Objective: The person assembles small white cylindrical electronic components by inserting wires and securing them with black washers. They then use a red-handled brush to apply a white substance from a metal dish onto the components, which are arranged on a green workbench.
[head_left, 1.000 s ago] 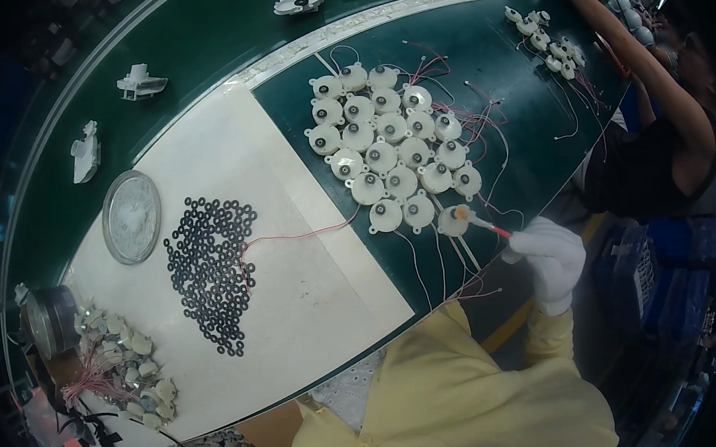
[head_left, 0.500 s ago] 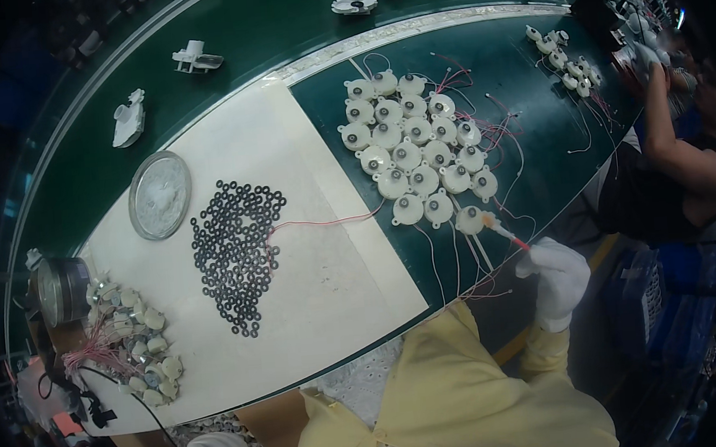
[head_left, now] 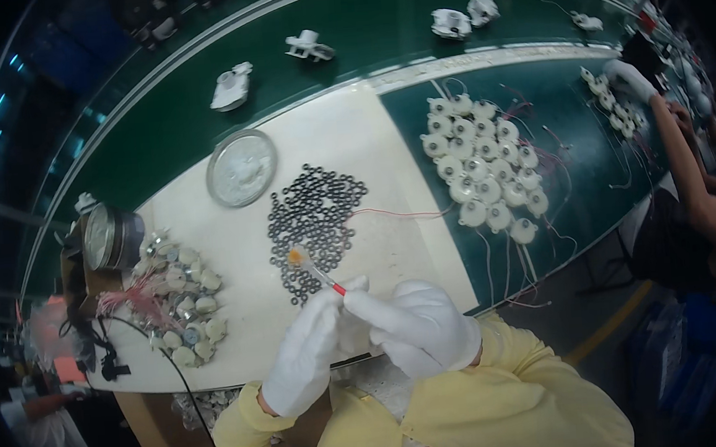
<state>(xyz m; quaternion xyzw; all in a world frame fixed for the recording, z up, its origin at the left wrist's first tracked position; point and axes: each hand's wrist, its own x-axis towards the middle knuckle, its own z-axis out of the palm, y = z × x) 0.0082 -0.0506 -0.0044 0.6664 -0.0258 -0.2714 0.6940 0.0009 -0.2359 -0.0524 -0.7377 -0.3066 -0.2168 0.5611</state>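
Gloves together low over the white mat [head_left: 214, 319], both pinched on one thin tool. Right hand [head_left: 412, 324] clenched round the rear of a slim brush [head_left: 315, 270] with a red band, left hand [head_left: 305, 354] closed beside it, fingertips meeting the right's at the red band. Long axis of the brush running up and to the left from the grip, orange tip landing on the near edge of the heap of black rings [head_left: 312, 227]. Rings lying just ahead of the grip, slightly to the left; left hand marginally nearer them. Beyond the rings, further from the grip: a round metal dish [head_left: 242, 167]. Off to the right of the grip, well apart: a cluster of white round parts [head_left: 484, 167] with red and pale wires on the green surface [head_left: 579, 147]. Far left of the grip: a pile of small wired parts [head_left: 175, 301] and a metal can [head_left: 111, 236]. Hard to tell whether anything small sits between the left fingertips, hidden by the glove. Brush handle end buried in the right palm. Another person's gloved hand [head_left: 628, 78] at the far right, forearm partly cut off in the dark rim.
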